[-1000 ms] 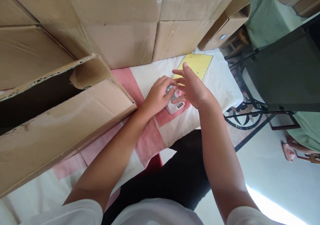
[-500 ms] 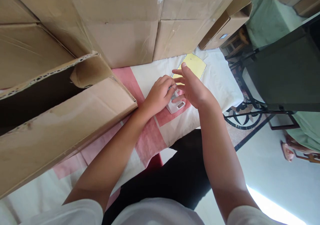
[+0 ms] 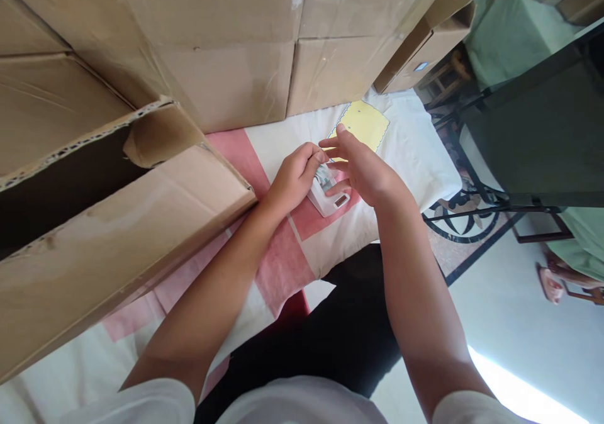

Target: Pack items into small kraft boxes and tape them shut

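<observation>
1. The left hand (image 3: 298, 171) is curled, thumb and forefinger drawn together over the upper end of the object below; whether they pinch any part of it, I cannot tell.
2. The right hand (image 3: 365, 165) is loosely spread, thumb up, fingers pointing to nine o'clock.
3. The small, white, plastic-looking object with a dark rectangular window (image 3: 319, 201) lies at four o'clock from the left hand's middle and eight o'clock from the right's. Fingers cover its upper part, so its long axis is unclear; the visible near edge slants up towards two o'clock. Both hands reach it in view, neither plainly nearer; contact by the right fingertips cannot be judged.
4. Beneath is a pink-and-white patterned cloth (image 3: 283, 267), with a yellow, wavy-edged patch (image 3: 367, 122) at one o'clock from the object.
5. At nine o'clock stands a long, open-topped brown cardboard box (image 3: 189, 204).
6. At eleven to twelve rise taped brown cardboard boxes (image 3: 245, 84).
7. At two to three is a dark, flat panel (image 3: 533, 134), well apart.
</observation>
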A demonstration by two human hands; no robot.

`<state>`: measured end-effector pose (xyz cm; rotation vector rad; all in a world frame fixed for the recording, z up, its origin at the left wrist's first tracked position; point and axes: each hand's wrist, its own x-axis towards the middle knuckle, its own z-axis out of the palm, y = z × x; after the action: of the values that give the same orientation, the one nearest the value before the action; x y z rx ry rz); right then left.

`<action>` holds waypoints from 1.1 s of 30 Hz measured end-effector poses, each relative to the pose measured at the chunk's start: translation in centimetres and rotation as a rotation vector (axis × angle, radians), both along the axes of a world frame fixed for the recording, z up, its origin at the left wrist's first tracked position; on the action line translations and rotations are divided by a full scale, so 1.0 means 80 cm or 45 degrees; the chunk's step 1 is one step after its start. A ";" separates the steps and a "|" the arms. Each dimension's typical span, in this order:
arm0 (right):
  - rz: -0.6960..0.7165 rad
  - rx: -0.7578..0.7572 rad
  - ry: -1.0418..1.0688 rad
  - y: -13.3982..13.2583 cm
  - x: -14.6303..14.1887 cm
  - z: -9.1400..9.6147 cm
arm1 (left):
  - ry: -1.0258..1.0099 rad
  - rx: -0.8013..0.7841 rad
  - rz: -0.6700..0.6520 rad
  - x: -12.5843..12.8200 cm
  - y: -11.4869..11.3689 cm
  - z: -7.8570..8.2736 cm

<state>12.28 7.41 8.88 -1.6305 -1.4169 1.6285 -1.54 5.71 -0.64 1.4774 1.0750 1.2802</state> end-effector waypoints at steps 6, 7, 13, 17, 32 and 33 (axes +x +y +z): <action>-0.058 0.138 -0.155 0.000 0.008 0.002 | -0.011 -0.025 0.000 0.001 0.001 0.000; -0.055 0.137 -0.172 0.000 0.008 0.003 | -0.012 -0.025 0.003 0.001 0.001 0.000; 0.027 0.067 -0.109 -0.006 0.005 0.009 | 0.028 -0.020 0.028 0.001 0.000 0.000; 0.037 0.053 -0.072 -0.010 0.000 0.012 | 0.047 -0.033 0.036 0.001 -0.001 0.002; 0.013 0.141 -0.070 -0.017 0.008 -0.001 | -0.060 -0.038 0.000 0.002 -0.005 0.005; 0.007 0.154 -0.068 -0.018 0.010 0.000 | -0.055 -0.039 -0.010 0.001 -0.005 0.004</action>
<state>13.06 5.96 8.87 -1.6138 -1.5164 1.4818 -1.47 5.29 -0.30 1.4234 1.0555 1.2789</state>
